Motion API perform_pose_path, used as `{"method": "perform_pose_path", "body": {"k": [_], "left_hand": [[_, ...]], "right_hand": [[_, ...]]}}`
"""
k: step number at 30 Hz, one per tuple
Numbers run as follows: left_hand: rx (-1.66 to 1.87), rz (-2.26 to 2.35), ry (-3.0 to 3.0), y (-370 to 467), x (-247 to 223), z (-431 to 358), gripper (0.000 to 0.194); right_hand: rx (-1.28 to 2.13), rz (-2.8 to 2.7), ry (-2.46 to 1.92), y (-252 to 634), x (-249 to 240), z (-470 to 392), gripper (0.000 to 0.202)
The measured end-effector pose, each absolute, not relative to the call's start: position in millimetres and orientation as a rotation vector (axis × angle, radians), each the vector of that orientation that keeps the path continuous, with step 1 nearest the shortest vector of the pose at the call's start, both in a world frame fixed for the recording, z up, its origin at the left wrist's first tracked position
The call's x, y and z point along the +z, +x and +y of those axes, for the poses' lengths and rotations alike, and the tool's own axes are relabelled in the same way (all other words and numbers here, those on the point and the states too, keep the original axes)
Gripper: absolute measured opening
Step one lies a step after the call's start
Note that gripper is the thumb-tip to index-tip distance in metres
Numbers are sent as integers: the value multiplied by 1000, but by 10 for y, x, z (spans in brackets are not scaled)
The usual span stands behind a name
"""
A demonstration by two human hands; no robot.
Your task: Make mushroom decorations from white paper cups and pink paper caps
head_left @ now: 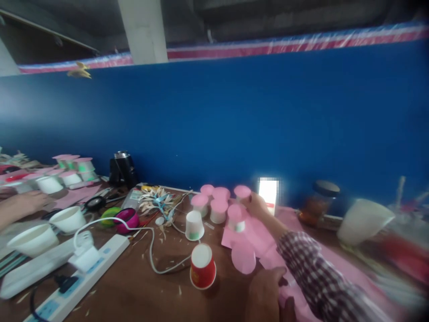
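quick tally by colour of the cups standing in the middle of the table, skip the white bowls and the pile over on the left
pink-topped cups: 6
plain white cup: 1
red cup: 1
total: 8

Cups (195,226) and pink paper (243,257) crowd this craft workshop's table (134,286).

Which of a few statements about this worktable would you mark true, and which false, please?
1. The red paper cup stands upside down. True.
2. The lidded jar is to the right of the right hand. True.
3. The right hand is at the red paper cup. False: it is at a pink-topped cup.
4. Nothing is plugged into the power strip. False: a white adapter is.
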State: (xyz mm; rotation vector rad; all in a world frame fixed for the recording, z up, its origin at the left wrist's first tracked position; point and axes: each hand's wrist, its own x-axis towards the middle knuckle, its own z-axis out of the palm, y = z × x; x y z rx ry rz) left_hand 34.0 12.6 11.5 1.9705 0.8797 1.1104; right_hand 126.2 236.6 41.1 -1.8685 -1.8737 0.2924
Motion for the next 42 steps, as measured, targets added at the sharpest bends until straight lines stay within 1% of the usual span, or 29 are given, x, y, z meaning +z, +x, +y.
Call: {"method": "perform_pose_path", "body": {"k": [8, 18, 20, 24, 26, 27, 28, 29, 32, 33, 35, 39, 41, 42], "left_hand": [[1148, 913, 2003, 368, 216, 78, 30], [1265, 1146, 1988, 408, 220, 53, 28], [1283, 1200, 1982, 411, 203, 45, 30], [1283, 1237, 1993, 424, 142, 26, 42], [1273, 1217, 2010, 442, 95, 17, 45], [1268, 1202, 2019, 452, 67, 14, 43], [1265, 1187, 2027, 461, 36, 14, 33], [1263, 1173, 2032, 469, 1, 17, 29], [1277, 1125, 2063, 476, -110, 44, 42], [1285, 1099, 2092, 473, -143, 57, 43], [1258, 1031, 2160, 464, -185, 79, 41], [1099, 962, 2274, 447, -158, 85, 22], [1081, 934, 2301, 443, -114, 78, 17], [1078, 928, 2310, 441, -94, 75, 16]], "right_hand": [[323, -1950, -1997, 1264, 287, 2438, 26], [325, -1967, -2012, 1274, 208, 2353, 27], [314, -1972, -2004, 1286, 211, 2324, 26], [290, -1991, -1965, 1335, 210, 2260, 25], [274, -1999, -1932, 1369, 217, 2213, 24], [265, -2004, -1909, 1387, 225, 2182, 23], [254, -2009, -1881, 1406, 237, 2145, 22], [243, -2014, -1851, 1425, 254, 2101, 22], [208, -2026, -1785, 1501, 330, 1931, 27], [204, -2037, -1772, 1536, 361, 1866, 28], [218, -2083, -1750, 1625, 424, 1736, 26], [253, -2209, -1714, 1863, 510, 1517, 18], [247, -2254, -1711, 1982, 511, 1437, 11], [240, -2271, -1714, 2032, 499, 1403, 12]]}}
